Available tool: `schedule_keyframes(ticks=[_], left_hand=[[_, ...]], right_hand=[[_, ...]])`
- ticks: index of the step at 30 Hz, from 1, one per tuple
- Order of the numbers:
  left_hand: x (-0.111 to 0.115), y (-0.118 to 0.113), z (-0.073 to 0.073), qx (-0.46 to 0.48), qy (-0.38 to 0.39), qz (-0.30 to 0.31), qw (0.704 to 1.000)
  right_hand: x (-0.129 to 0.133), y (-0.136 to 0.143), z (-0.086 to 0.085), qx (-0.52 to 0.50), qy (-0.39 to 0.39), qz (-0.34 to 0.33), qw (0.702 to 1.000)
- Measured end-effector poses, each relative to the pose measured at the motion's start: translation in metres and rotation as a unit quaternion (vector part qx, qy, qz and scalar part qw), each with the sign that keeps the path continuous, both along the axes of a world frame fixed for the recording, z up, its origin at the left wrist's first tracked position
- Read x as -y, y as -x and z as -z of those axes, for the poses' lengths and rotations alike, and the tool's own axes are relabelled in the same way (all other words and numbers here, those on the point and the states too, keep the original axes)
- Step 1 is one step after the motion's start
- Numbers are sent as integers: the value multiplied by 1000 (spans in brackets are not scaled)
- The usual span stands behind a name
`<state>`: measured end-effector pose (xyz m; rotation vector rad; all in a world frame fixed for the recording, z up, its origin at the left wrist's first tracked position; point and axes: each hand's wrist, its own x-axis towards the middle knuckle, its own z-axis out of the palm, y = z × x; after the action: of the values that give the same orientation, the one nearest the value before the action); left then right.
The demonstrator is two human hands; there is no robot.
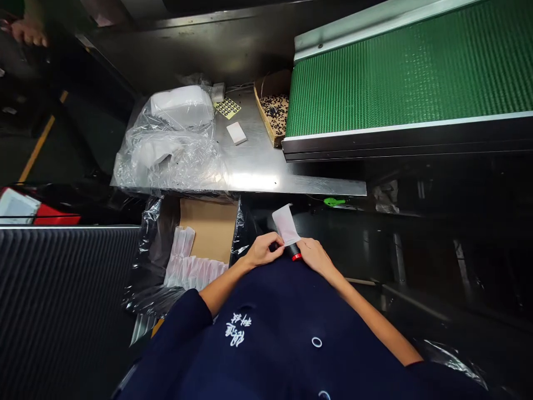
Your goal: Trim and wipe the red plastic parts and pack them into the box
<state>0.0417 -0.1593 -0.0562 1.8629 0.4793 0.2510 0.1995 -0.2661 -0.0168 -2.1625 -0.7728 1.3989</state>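
Left hand: bent inward, thumb and forefinger pinching white sleeve. Right hand: angled inward, clasping black-and-red piece.

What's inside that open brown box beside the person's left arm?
Pale pouches lie packed along the near and left sides of the box; the rest in view is bare brown. What the pouches may hold is hidden, as is anything beneath them.

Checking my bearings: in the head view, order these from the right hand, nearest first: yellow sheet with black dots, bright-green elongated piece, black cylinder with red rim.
1. Black cylinder with red rim: left side of the right hand.
2. Bright-green elongated piece: ahead, slightly right.
3. Yellow sheet with black dots: ahead-left, on the metal table.
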Motion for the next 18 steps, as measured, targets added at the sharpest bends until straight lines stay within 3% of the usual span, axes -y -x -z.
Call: schedule_keyframes(ticks=[7, 12, 16, 18], left_hand=[[-1, -4, -2, 7, 57, 42, 997], [-11, -23, -2, 17, 74, -32, 997], [-20, -29, -14, 45, 54, -86, 994], [-20, -26, -21, 59, 12, -49, 997]], right_hand=[[15, -2, -1, 6, 32, -41, 999], [9, -14, 4, -82, 37, -34, 995], [-5, -27, -11, -116, 10, -21, 993], [-11, -31, -21, -122, -3, -19, 992]])
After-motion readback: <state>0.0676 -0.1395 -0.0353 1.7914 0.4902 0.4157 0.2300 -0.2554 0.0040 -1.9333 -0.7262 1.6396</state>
